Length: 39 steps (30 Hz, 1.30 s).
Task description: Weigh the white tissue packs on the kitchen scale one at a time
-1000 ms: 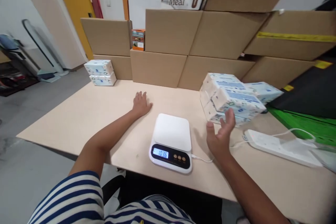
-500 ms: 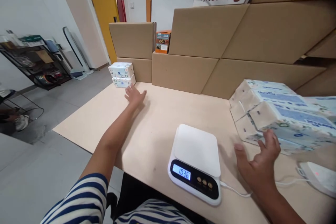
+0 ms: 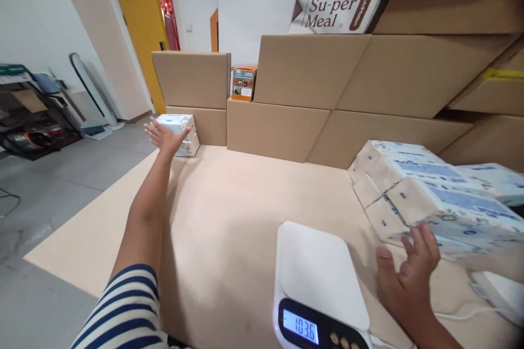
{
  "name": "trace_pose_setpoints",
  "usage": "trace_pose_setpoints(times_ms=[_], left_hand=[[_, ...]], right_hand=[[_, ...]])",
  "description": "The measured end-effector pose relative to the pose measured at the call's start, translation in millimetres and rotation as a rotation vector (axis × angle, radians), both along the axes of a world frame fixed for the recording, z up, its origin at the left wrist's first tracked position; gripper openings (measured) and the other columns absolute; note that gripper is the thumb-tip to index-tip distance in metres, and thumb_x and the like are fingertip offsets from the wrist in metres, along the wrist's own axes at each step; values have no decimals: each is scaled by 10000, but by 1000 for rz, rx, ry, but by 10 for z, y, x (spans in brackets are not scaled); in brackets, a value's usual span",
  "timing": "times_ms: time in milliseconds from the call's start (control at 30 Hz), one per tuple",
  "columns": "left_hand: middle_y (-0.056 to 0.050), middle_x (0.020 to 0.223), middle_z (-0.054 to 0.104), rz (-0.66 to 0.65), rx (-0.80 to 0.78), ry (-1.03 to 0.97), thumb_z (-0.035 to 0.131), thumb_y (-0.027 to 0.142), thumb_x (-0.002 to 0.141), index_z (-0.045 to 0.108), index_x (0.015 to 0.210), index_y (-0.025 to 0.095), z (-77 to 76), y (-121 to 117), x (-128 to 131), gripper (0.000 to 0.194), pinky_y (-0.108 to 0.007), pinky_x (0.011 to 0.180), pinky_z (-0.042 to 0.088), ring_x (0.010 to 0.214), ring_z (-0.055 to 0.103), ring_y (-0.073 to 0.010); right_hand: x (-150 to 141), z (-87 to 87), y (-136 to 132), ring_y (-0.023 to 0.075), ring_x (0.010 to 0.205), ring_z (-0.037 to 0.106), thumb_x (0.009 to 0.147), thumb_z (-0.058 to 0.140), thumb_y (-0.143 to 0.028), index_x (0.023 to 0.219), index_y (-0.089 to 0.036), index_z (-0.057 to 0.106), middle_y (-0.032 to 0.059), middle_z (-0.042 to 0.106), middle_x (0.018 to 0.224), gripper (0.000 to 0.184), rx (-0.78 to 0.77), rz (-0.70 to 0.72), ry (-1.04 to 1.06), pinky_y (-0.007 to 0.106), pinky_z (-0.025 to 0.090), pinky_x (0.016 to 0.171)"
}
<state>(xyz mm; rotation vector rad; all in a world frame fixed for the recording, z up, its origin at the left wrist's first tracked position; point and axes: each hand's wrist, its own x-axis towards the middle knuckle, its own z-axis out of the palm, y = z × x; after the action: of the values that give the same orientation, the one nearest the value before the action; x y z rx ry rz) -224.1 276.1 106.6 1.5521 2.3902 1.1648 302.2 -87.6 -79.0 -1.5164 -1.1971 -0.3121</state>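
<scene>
My left hand [image 3: 167, 137] reaches to the far left with its fingers spread, in front of two stacked tissue packs [image 3: 189, 126]. It hides part of the stack, and I cannot tell whether it touches. My right hand [image 3: 409, 270] hovers at the right, thumb and fingers apart with nothing between them. Just beyond it lies a larger pile of tissue packs [image 3: 413, 199] in white and blue wrapping. Between my arms stands a white digital scale [image 3: 321, 270] with a bare plate; its lit display reads 103.6.
Brown cardboard boxes [image 3: 282, 131] form a wall along the table's back. A small orange box [image 3: 243, 84] and a white "Su-per Meal" box [image 3: 333, 10] rest on them. At the right edge sits a white device [image 3: 501, 292] near a cable. The table [image 3: 229, 223] ends at the left.
My left hand has moved further left and up, from beside the stacked tissue packs to in front of them. The view has shifted. My right hand stays spread near the pile.
</scene>
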Motion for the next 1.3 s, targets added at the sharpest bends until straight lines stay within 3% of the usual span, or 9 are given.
trace_pose_setpoints(times_ms=[100,167,300,400,467,667,933,1100,1300], left_hand=[[-317,1863,-125,-59,46,-25,777,771,817,-113,1786,80,-78,201,-124,1486,-587,1430,191,1791,-2,-436],[-297,1867,-145,-93,69,-9,829,769,764,-109,1795,114,-143,259,-157,1540,-623,1425,170,1788,-43,-446],[-268,1860,-227,-133,87,24,809,810,756,-141,1797,144,-250,258,-192,1559,-700,1400,171,1775,-129,-460],[-262,1861,-222,-173,96,41,650,909,831,-55,1803,94,-300,232,-218,1451,-744,1360,172,1749,-120,-529],[-262,1862,-212,-179,98,15,648,919,832,5,1805,90,-309,231,-221,1431,-759,1348,167,1745,-74,-553],[-278,1870,-173,-163,137,-35,828,789,757,-117,1794,95,-268,281,-177,1566,-735,1394,138,1777,-18,-487],[-294,1878,-25,-118,144,35,741,757,824,-23,1799,62,-273,222,-125,1420,-613,1417,216,1775,112,-447],[-298,1874,-8,-134,216,-51,913,586,721,51,1802,85,-293,278,-91,1470,-662,1413,184,1756,109,-502],[-294,1874,27,-165,295,-159,935,491,732,55,1799,99,-292,248,-39,1438,-703,1401,171,1758,129,-470]], right_hand=[[60,-82,7,458,1727,237,973,619,-784,1733,-323,249,250,201,1777,963,-3,80,-32,844,399,1251],[54,-88,-10,468,1709,243,1037,535,-751,1748,-279,194,255,160,1781,920,-3,68,-56,884,362,1237],[-16,-18,-51,451,1720,168,1030,537,-768,1739,-229,195,262,107,1779,954,-23,54,-65,848,327,1280],[-58,32,-58,445,1732,116,1021,519,-802,1721,-182,215,281,74,1784,983,-50,44,-39,816,316,1299],[-74,47,-54,447,1729,123,1018,500,-817,1710,-168,232,296,74,1783,986,-60,25,-38,808,323,1293],[-107,61,-32,439,1730,148,1030,489,-784,1701,-185,275,297,107,1790,925,-42,-24,-43,796,341,1283],[-119,87,-27,438,1729,159,1022,519,-784,1715,-178,270,302,107,1795,953,-61,-29,-51,786,360,1274],[-146,98,-35,442,1730,176,1058,531,-705,1725,-183,259,299,102,1804,890,-62,4,-58,781,375,1273],[-120,75,-20,455,1722,191,1025,572,-728,1712,-217,275,282,95,1804,907,-50,32,-12,810,372,1271]])
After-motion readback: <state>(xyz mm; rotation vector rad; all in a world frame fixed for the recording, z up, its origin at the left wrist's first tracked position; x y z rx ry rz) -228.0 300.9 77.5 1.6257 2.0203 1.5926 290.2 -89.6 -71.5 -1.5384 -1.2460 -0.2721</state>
